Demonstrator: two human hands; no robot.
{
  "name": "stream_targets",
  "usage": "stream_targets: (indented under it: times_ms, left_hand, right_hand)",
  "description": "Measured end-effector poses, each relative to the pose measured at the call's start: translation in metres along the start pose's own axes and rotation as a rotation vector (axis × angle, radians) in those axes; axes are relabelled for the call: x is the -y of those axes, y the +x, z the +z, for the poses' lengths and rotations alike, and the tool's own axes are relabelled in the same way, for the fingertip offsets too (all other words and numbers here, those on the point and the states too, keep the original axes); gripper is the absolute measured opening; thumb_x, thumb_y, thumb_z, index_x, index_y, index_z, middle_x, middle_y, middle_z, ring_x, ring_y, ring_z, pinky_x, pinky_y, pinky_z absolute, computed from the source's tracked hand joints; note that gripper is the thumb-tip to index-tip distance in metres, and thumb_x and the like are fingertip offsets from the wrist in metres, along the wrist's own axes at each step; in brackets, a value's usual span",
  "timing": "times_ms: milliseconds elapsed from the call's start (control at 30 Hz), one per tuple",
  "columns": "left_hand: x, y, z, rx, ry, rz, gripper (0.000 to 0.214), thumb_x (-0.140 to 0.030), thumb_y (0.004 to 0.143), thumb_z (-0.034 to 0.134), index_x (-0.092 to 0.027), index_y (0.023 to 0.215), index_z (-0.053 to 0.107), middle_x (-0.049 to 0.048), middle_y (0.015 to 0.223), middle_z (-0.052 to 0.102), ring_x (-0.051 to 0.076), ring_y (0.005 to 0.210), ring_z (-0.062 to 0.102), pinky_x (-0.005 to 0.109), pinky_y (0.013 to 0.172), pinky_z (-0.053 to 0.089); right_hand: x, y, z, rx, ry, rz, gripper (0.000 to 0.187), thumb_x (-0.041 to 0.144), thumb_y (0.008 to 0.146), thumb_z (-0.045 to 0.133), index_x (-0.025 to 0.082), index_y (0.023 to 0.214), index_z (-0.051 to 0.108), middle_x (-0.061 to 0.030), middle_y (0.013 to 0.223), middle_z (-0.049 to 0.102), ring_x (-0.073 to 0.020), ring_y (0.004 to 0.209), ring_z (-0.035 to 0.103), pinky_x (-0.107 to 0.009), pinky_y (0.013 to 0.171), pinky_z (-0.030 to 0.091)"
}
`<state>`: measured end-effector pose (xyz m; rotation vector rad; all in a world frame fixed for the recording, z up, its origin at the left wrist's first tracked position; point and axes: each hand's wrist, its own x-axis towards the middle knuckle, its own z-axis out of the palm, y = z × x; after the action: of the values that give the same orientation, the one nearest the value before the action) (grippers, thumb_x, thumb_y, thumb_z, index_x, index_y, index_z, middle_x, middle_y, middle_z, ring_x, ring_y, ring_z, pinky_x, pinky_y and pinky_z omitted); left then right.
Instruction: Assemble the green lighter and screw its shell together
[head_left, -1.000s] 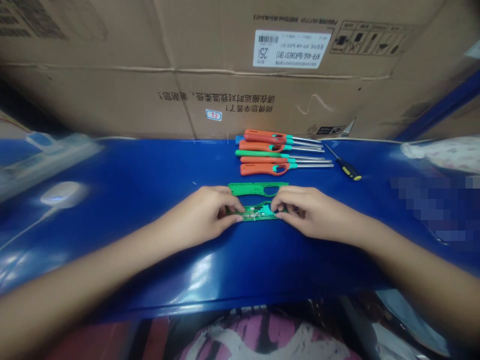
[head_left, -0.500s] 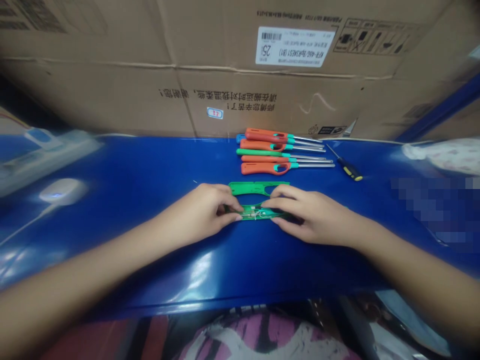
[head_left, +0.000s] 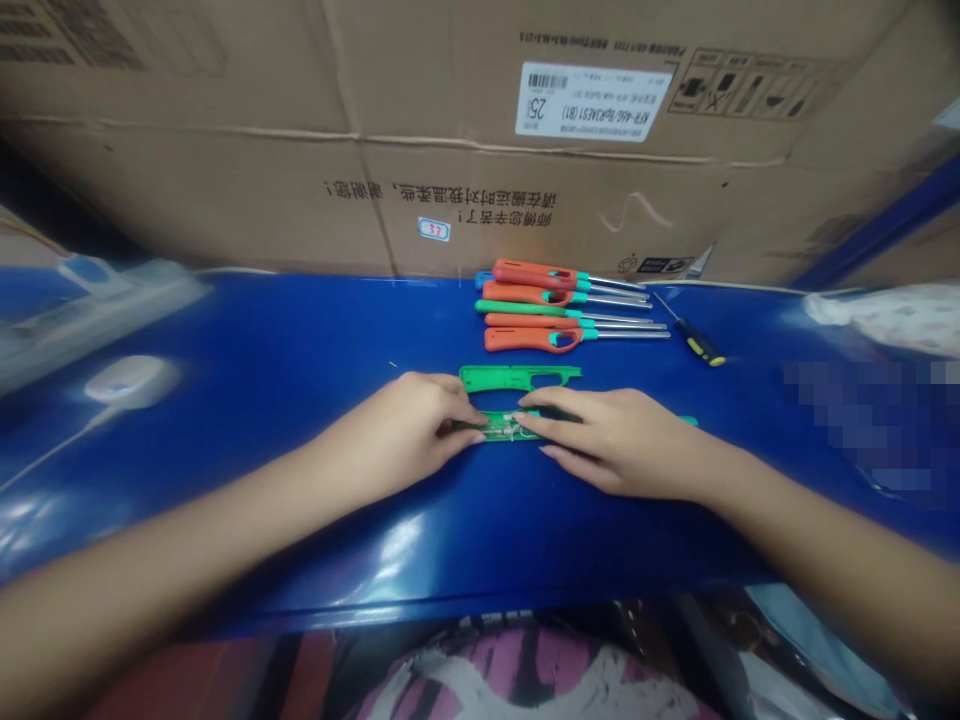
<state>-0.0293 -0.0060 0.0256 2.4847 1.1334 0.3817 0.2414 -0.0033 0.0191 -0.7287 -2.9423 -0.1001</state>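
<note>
An opened green lighter casing (head_left: 511, 430) lies on the blue table, with small inner parts and a thin white wire showing. My left hand (head_left: 420, 420) pinches its left end between thumb and fingers. Over its right part reaches my right hand (head_left: 630, 440), fingers spread and fingertips touching the inner parts near the wire. That hand hides much of the casing, and a green tip (head_left: 686, 421) shows beyond it. Just behind lies the matching green half shell (head_left: 491, 378), hollow side up.
Several long-nosed lighters (head_left: 525, 341), mostly orange, lie stacked side by side behind the shell. A black and yellow screwdriver (head_left: 701, 345) is to their right. A power strip (head_left: 112, 310) and a white charging puck (head_left: 131, 382) sit on the left. A large cardboard box (head_left: 262, 200) stands behind.
My right hand's fingers have spread and straightened, with the index finger shifted left onto the inner parts. The left hand keeps its pinch. The view has tilted slightly.
</note>
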Motion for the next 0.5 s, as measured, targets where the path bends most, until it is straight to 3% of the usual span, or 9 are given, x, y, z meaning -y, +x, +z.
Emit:
stream_targets:
  times_ms: [233, 500]
  left_hand:
    - [0.0000, -0.0003, -0.0009, -0.015, -0.081, -0.071, 0.019, -0.018, 0.087, 0.069, -0.021, 0.105, 0.076, 0.0015, 0.092, 0.074, 0.013, 0.069, 0.066, 0.024, 0.065, 0.050]
    - [0.0043, 0.0026, 0.0013, -0.026, -0.120, -0.055, 0.008, -0.020, 0.086, 0.072, -0.022, 0.090, 0.079, 0.0016, 0.090, 0.074, 0.015, 0.075, 0.068, 0.025, 0.069, 0.050]
  right_hand:
    - [-0.0063, -0.0009, 0.0014, -0.112, 0.224, 0.130, 0.029, 0.029, 0.100, 0.051, 0.022, 0.124, 0.066, -0.0053, 0.123, 0.068, -0.0179, 0.098, 0.069, -0.030, 0.078, 0.057]
    - [-0.0016, 0.0021, 0.0064, -0.146, 0.283, 0.176, 0.021, 0.025, 0.096, 0.056, 0.020, 0.112, 0.069, -0.0058, 0.109, 0.069, -0.0167, 0.089, 0.069, -0.028, 0.075, 0.055]
